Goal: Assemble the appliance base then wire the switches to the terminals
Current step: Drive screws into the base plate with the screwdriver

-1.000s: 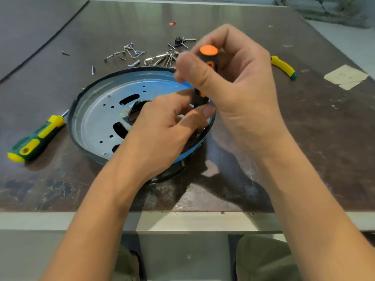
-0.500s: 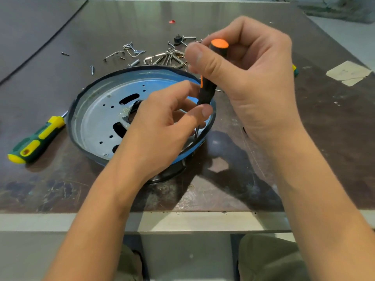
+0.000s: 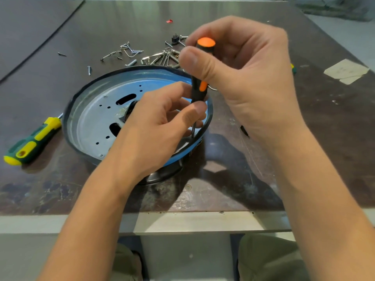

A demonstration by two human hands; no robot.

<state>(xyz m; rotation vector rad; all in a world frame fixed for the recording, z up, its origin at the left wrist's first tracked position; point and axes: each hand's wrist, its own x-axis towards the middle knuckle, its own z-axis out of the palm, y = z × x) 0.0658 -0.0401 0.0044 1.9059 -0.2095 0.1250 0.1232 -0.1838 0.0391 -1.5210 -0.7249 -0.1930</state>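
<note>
Head view: screwdriver (image 3: 199,89) held upright over the base (image 3: 91,122).
Right hand (image 3: 249,78) grips the handle; left hand (image 3: 156,128) pinches the shaft at the base's right rim. Base lies on the table (image 3: 304,122), screws (image 3: 162,57) behind it.

Loose screws (image 3: 129,51) behind base (image 3: 91,118).

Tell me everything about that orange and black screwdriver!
The screwdriver has a black handle with an orange cap and patch, and a thin metal shaft. It stands almost upright, tip down at the right rim of the round metal base. The right hand grips the handle; the left hand pinches its lower end.
</note>
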